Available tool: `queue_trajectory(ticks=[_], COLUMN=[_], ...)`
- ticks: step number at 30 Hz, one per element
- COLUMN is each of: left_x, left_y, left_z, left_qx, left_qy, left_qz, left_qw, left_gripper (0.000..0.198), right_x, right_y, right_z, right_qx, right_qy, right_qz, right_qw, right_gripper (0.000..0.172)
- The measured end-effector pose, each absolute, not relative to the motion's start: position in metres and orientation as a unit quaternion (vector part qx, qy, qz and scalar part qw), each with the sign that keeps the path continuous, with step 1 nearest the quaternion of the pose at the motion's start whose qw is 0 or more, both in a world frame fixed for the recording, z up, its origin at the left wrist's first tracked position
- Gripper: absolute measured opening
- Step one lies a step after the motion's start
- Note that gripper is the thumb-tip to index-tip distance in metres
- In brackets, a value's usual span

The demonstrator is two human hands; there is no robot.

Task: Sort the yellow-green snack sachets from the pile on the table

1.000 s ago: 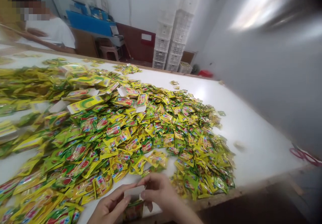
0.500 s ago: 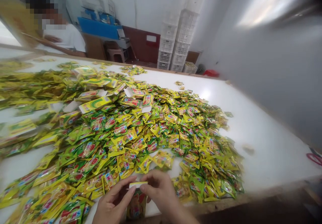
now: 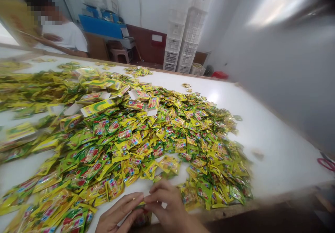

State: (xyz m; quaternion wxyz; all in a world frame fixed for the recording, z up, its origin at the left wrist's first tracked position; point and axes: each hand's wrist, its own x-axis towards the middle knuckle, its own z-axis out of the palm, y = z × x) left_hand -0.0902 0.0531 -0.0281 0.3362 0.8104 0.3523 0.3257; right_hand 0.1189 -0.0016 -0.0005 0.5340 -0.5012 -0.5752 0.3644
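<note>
Where flap showed, fingers (image 3: 131, 199) meet over the box (image 3: 143, 219)

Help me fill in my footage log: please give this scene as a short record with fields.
Left hand: at the top of a small box, which is partly hidden
Right hand: at the top of the same box
Surface: white table
Pile: yellow and green sachets
On the pile: several cartons, some with open flaps
Background: stacked white crates; a person in white
</note>
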Motion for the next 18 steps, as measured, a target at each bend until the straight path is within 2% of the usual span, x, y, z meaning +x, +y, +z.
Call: queue_trajectory(ticks=[2,4,6,9,14,18], left_x=[-0.088,-0.082,-0.075,-0.067,-0.059,-0.086], left_y=[0.049,0.046,0.044,0.044,0.046,0.044], left_z=[-0.025,-0.017,-0.008,0.001,-0.005,-0.01], left_qx=[0.794,0.772,0.763,0.759,0.758,0.656], left_qy=[0.367,0.372,0.347,0.319,0.333,0.476], left_qz=[0.324,0.324,0.312,0.295,0.291,0.319], left_qw=[0.359,0.401,0.447,0.485,0.48,0.492], left_gripper=[0.034,0.031,0.034,0.038,0.032,0.037], right_x=[0.129,0.142,0.153,0.161,0.15,0.168], right_y=[0.006,0.024,0.049,0.089,0.118,0.113], right_z=[0.001,0.002,0.001,-0.005,-0.014,-0.006], right_qx=[-0.485,-0.534,-0.642,-0.744,-0.789,-0.755], right_qy=[-0.578,-0.56,-0.517,-0.457,-0.412,-0.418], right_qz=[0.431,0.448,0.381,0.282,0.246,0.286], right_qw=[0.495,0.448,0.418,0.398,0.383,0.416], right_gripper=[0.015,0.024,0.03,0.025,0.028,0.038])
